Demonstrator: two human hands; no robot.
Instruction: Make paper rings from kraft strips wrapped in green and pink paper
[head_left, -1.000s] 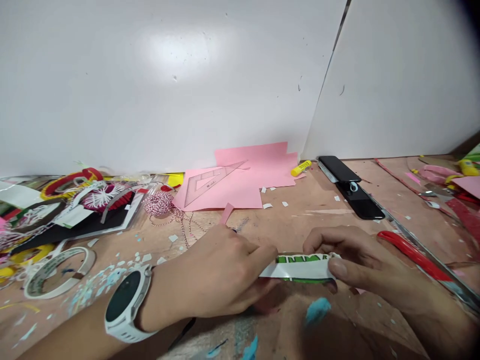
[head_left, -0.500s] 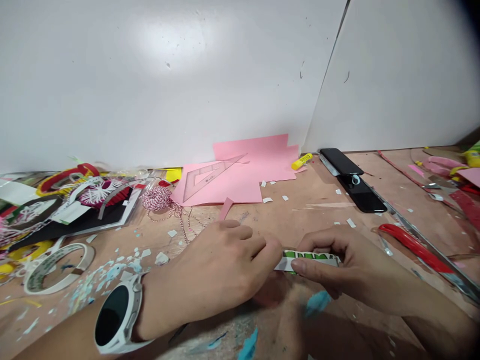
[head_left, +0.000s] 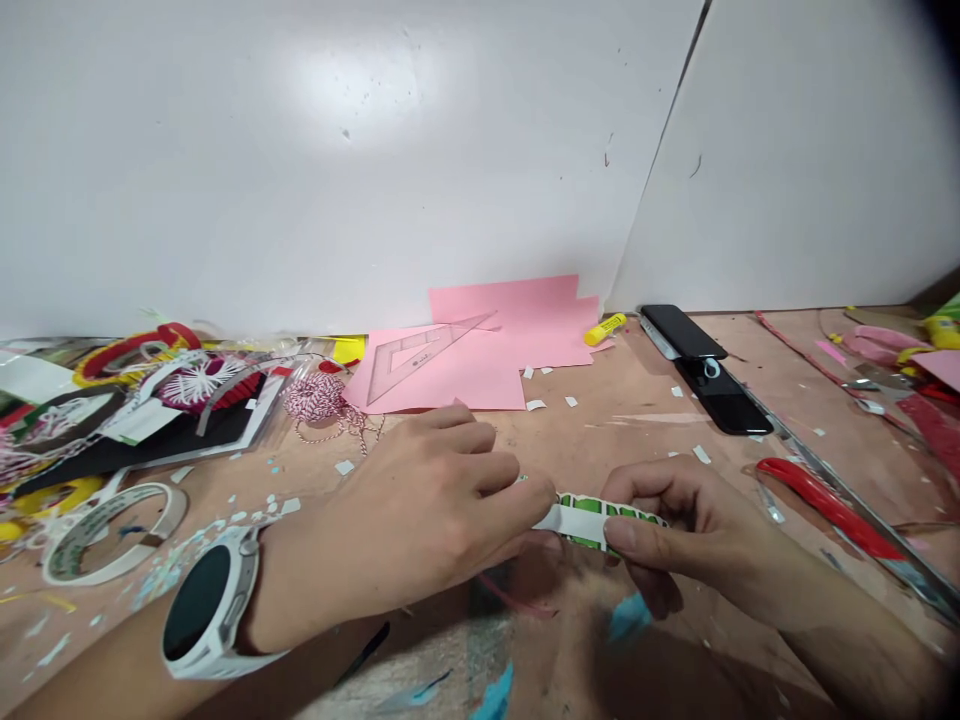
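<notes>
A green-and-white printed strip (head_left: 586,506) spans the gap between my two hands, above the table. A plain white band (head_left: 581,526) lies along its front. My left hand (head_left: 442,500), wearing a white-cased watch (head_left: 206,605) on the wrist, is closed on the strip's left end, and its fingers cover that end. On the right end, my right hand (head_left: 675,515) pinches the strip with its thumb across the front and fingers behind. A thin reddish strip or cord (head_left: 517,600) shows beneath my left hand.
Pink paper (head_left: 480,385) carries a clear set square (head_left: 427,355); a glue stick (head_left: 604,329) lies beside it. Twine (head_left: 315,398), a tape roll (head_left: 116,535) and craft pieces (head_left: 202,385) are left. Phones (head_left: 724,395), a red-handled cutter (head_left: 829,508) and a metal ruler (head_left: 862,500) are right.
My left hand has shifted left, and more of the green-and-white strip shows between the hands. My right thumb sits further right on it. The pink piece above my left hand is now mostly hidden.
</notes>
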